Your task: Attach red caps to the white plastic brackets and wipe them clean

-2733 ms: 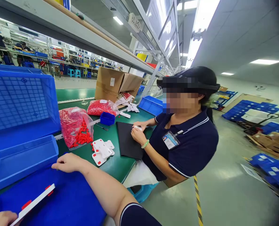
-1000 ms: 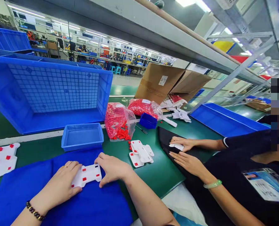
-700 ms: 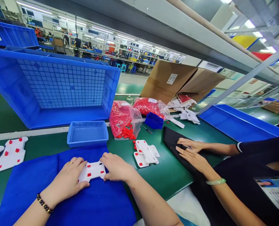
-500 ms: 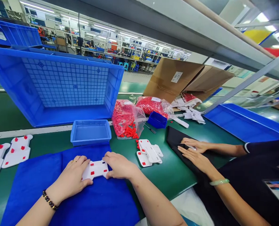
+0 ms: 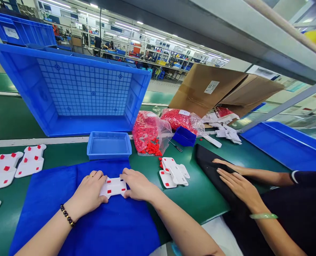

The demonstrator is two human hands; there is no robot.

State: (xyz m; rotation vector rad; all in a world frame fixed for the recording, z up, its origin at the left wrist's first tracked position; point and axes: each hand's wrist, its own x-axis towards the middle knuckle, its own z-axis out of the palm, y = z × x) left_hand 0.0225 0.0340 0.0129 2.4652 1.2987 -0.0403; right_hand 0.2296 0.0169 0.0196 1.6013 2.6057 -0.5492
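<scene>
A white plastic piece with red inserts (image 5: 114,187) lies on a blue cloth (image 5: 115,224) in front of me. My left hand (image 5: 92,192) grips its left end, and my right hand (image 5: 136,184) grips its right end. One dark slot shows near its upper right corner. More white pieces with red squares (image 5: 31,160) lie on the green table to the left. Another small pile of white pieces (image 5: 173,172) sits right of the cloth, beside a few red bits.
Behind the cloth stand a small blue tray (image 5: 110,145) and a big blue crate (image 5: 88,126). Bags of red parts (image 5: 147,131), a dark blue bin (image 5: 184,136) and a cardboard box (image 5: 200,89) are further right. A person's hands (image 5: 237,181) rest on black cloth (image 5: 213,174).
The view has shifted slightly left, so most things appear further right. Both my hands still hold the white piece. The other person's hands now lie flatter on the black cloth.
</scene>
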